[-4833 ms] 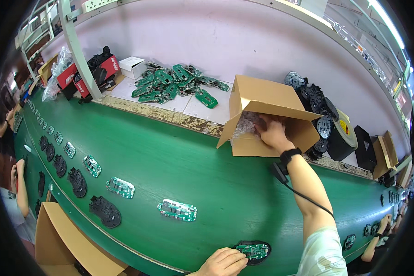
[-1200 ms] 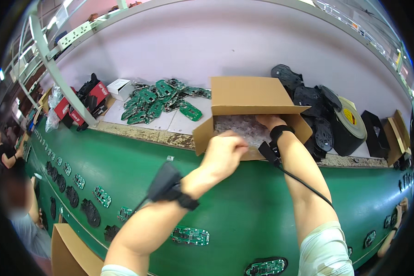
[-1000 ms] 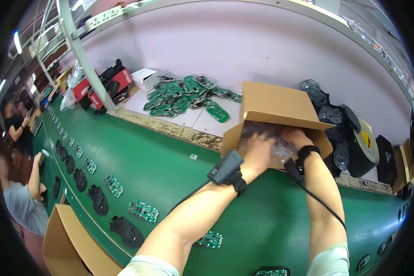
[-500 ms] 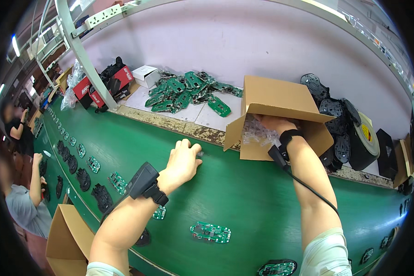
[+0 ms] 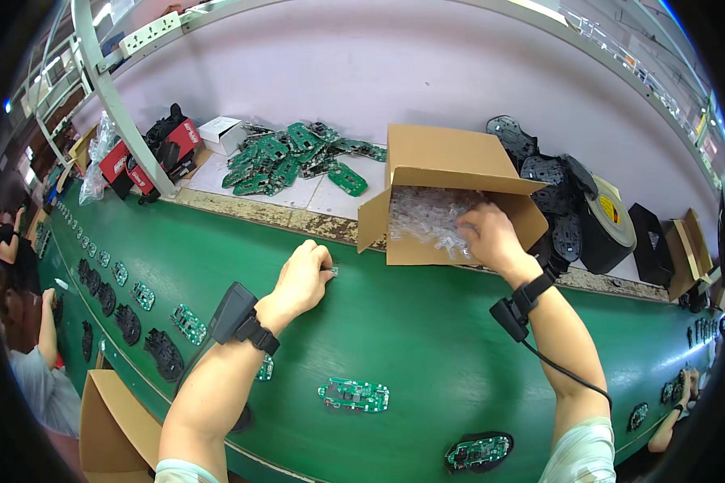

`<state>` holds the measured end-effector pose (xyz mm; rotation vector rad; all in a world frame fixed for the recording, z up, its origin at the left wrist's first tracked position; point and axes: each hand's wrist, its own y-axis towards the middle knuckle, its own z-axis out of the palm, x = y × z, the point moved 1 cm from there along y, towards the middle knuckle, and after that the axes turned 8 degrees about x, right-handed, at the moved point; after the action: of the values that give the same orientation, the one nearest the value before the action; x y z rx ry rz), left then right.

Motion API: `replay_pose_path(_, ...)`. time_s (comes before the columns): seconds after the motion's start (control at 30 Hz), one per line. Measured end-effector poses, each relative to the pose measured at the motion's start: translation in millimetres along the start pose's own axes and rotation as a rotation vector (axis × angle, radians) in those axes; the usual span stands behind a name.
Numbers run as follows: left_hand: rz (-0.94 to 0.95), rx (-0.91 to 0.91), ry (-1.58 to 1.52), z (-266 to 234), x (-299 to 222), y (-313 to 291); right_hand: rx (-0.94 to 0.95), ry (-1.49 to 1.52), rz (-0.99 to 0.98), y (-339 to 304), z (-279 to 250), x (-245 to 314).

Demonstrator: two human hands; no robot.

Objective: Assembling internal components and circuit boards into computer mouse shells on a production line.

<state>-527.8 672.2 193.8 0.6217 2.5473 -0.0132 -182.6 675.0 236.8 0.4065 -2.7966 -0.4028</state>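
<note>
Over the green belt (image 5: 411, 322), my left hand (image 5: 300, 278) pinches a small clear plastic piece (image 5: 333, 272) between thumb and fingers. My right hand (image 5: 495, 239) is at the mouth of a cardboard box (image 5: 451, 153) lying on its side. Its fingers are closed at the edge of a heap of clear plastic pieces (image 5: 427, 213) inside, and a clear piece shows at the fingertips. Nearer to me, a green circuit board (image 5: 354, 396) lies bare on the belt. Right of it is another board seated in a black shell (image 5: 478, 452).
Behind the belt, a ledge holds a pile of green boards (image 5: 286, 157), a white carton (image 5: 222, 135), black shells (image 5: 552, 189) and a large tape roll (image 5: 608, 225). Boards and shells line the belt's left side. An open carton (image 5: 117, 419) stands lower left. Other people work at both sides.
My right hand has drawn back from deep in the box to its opening, uncovering the clear pieces. The view has shifted right. My left hand still pinches its piece over the belt.
</note>
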Motion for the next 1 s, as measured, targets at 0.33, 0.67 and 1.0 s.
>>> replay_pose_path(0.33,0.185,0.002,-0.187,23.3,-80.8,9.1,0.210,0.241,0.022,-37.5,6.8,3.6)
replay_pose_path(0.67,0.204,-0.142,-0.277,65.5,-124.1,-26.1,0.172,0.129,-0.045,-79.4,48.3,23.8)
replay_pose_path(1.0,0.331,-0.099,-0.173,64.8,-280.6,-361.0,0.040,0.046,-0.176,-170.7,-18.1,34.0)
